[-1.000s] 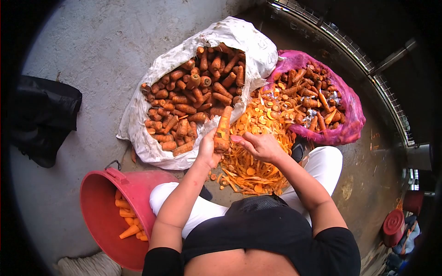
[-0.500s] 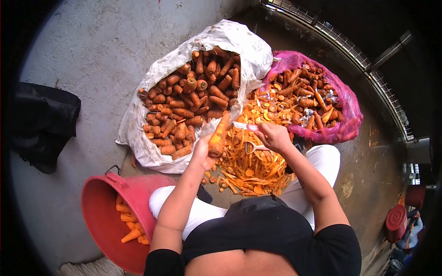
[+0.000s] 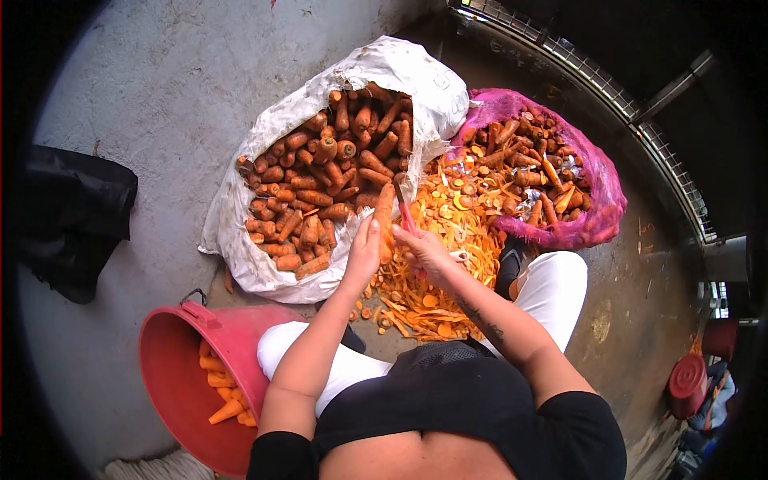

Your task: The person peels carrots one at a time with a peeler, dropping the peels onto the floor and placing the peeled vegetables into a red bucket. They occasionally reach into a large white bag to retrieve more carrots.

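Note:
My left hand [image 3: 365, 254] is wrapped round the lower part of a large carrot [image 3: 385, 210], which points away from me. In my right hand [image 3: 426, 251] is a knife with a pink handle [image 3: 407, 218], its blade pointing up along the carrot's right side, near the tip. Below both hands lies a heap of orange peelings and cut ends [image 3: 448, 300]. A peeler with a pale handle [image 3: 459, 256] rests on the heap, partly hidden behind my right hand.
A white sack [image 3: 268, 128] full of unpeeled carrots lies open ahead, beside a pink mesh sack [image 3: 610, 188] of carrots and scraps. Left of my knee, a tilted red bucket [image 3: 172, 384] holds peeled carrots. Black cloth [image 3: 80, 208] is at far left; a person [image 3: 716, 396] appears far right.
My right hand has moved left, close against the carrot, and the knife has swung from pointing left to pointing up. The carrot stands straighter and shows a different side.

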